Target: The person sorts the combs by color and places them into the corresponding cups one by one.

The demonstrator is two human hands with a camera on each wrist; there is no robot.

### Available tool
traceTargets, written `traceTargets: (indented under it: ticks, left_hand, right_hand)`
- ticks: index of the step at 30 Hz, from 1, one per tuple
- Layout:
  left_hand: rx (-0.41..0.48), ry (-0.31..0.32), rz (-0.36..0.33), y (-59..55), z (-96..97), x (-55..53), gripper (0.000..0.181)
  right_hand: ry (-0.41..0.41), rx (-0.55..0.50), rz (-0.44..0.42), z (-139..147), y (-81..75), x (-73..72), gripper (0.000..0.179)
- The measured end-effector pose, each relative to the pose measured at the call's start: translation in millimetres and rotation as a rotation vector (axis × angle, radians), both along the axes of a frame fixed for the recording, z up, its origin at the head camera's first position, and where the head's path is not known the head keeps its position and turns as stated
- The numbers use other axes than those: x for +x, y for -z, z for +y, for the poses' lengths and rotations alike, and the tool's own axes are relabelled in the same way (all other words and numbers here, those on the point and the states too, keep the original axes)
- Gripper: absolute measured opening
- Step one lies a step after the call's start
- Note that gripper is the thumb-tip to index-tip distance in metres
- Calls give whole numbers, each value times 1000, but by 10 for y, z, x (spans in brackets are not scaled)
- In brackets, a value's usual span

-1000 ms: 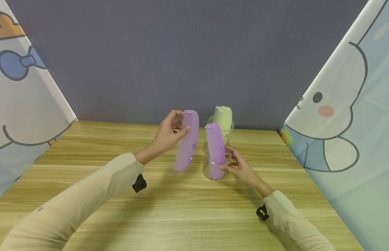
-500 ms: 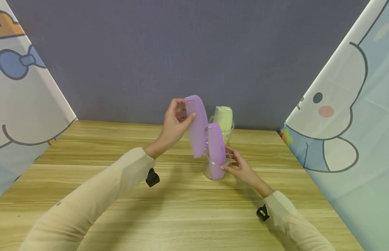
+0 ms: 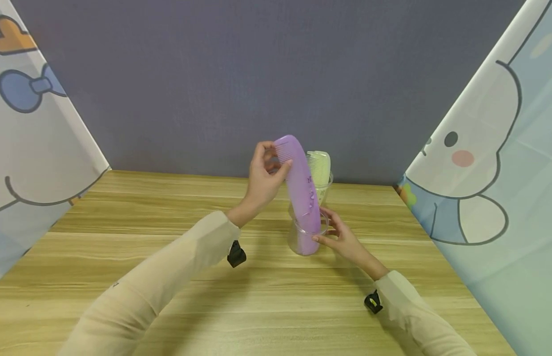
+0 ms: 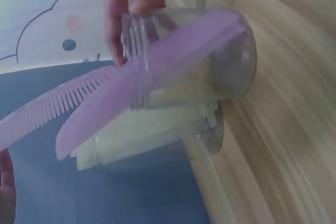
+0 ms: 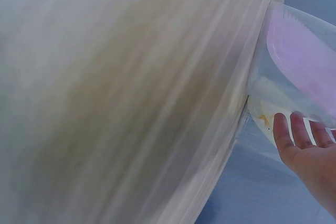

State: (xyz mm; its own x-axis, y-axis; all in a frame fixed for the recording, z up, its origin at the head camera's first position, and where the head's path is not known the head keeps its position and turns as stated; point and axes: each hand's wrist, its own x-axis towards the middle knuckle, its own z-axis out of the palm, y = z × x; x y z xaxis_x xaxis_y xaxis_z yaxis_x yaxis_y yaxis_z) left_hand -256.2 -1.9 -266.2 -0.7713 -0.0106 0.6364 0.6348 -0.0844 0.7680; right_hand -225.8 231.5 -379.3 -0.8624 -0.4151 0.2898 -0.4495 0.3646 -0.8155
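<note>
In the head view my left hand pinches the upper end of a purple comb, thumb in front. This comb slants down to the right, its lower end at the mouth of a clear plastic jar. A second purple comb leans inside that jar; the held one mostly hides it in the head view. My right hand grips the jar near its rim from the right, fingers behind and thumb in front. Right behind stands another clear container with a pale green comb in it.
The jars stand on a wood-grain table towards its back edge. A dark grey panel rises behind it. Cartoon-printed sheets flank the table on both sides.
My left hand has carried its purple comb up and right, from beside the jar to over its mouth. My right hand has stayed on the jar.
</note>
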Motion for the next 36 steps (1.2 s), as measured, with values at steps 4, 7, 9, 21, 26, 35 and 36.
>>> traceTargets:
  ticks: [4,7,9,21,26,35,36]
  left_hand:
    - [-3,5,-11,70,67,11,33]
    - [-3,16,-24,128,109,19,34]
    - [-2,26,-33,160,131,36,34]
    - [-47,48,-101,191,180,291,33]
    - [-63,57,-120,259,203,317,33]
    - [-84,64,-125,559,269,144,35]
    - [-84,72,-135,541,265,167,35]
  right_hand:
    - [-5,-7,-6,0,-6,1,72]
    - [-6,-5,-4,-1,-4,4,72]
    - [-6,-1,-2,-2,-2,7,72]
    - [-1,3,-5,-1,-20,14,73]
    - [4,7,10,-5,-12,11,73]
    - [-2,11,-2,-62,-136,96,71]
    - [-1,12,-1,-65,-141,98,70]
